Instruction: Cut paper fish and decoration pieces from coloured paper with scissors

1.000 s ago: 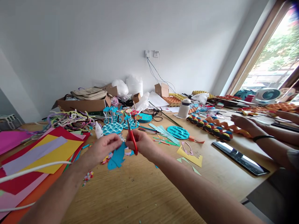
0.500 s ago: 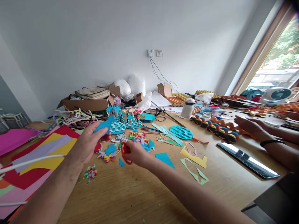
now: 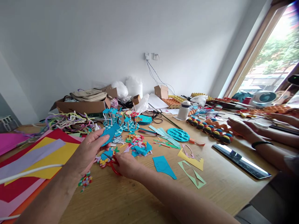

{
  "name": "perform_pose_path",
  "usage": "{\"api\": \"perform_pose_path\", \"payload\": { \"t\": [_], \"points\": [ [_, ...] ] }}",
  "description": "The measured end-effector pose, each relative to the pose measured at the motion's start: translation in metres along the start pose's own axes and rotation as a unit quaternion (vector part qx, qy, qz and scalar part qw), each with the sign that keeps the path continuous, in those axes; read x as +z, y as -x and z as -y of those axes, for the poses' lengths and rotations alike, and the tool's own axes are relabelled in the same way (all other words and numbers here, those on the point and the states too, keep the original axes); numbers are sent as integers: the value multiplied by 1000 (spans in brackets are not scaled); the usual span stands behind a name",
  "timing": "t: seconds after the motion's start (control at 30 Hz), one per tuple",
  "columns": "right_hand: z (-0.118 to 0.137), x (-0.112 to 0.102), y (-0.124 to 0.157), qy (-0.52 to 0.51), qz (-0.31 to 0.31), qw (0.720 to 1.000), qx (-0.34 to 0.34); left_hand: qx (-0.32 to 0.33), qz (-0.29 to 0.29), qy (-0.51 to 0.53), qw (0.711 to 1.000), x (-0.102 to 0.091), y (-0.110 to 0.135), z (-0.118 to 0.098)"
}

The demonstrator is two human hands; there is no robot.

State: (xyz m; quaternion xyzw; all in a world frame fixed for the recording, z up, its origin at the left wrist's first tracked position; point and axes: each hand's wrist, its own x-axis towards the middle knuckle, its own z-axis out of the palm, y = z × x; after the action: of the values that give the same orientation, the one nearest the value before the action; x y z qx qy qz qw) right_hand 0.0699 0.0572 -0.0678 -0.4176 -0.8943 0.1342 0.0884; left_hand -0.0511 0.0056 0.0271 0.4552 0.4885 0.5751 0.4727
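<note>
Between the thumb and fingers of my left hand (image 3: 94, 146) is a piece of blue paper (image 3: 112, 133), held above the table. My right hand (image 3: 127, 165) is closed round the handles of red-handled scissors (image 3: 114, 168), low over the table and apart from the held paper. Beneath the scissors lies a heap of small colourful cut-outs (image 3: 105, 158). Paper scraps (image 3: 140, 146) in several colours are piled just beyond my right hand. A loose blue paper offcut (image 3: 163, 166) lies to its right.
Large coloured sheets (image 3: 35, 155) spread across the left side, with pipe cleaners (image 3: 70, 121) behind. Blue craft models (image 3: 121, 119) stand at the centre. A white bottle (image 3: 184, 110), painted egg-carton strips (image 3: 210, 129) and a tablet (image 3: 240, 161) are rightward, near another person's hands (image 3: 243, 129).
My right hand with the scissors has moved slightly left and down. The small blue scrap beside the scissors is no longer visible. The camera view has shifted a little.
</note>
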Motion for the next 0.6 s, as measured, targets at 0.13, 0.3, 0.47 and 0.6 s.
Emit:
{"api": "perform_pose_path", "payload": {
  "t": [0.13, 0.3, 0.47, 0.6],
  "points": [
    [-16, -9, 4, 4, -2, 1000, 13, 7, 13, 3, 1000, 0, 1, -1],
    [-21, -11, 13, 9, 16, 1000, 6, 23, 40, -16, 999, 1, -1, 1],
    [3, -10, 20, 23, 16, 999, 17, 18, 52, -17, 998, 2, -2, 4],
    [18, -12, 20, 36, 20, 998, 38, 16, 39, -24, 999, 2, 1, 1]
  ]
}}
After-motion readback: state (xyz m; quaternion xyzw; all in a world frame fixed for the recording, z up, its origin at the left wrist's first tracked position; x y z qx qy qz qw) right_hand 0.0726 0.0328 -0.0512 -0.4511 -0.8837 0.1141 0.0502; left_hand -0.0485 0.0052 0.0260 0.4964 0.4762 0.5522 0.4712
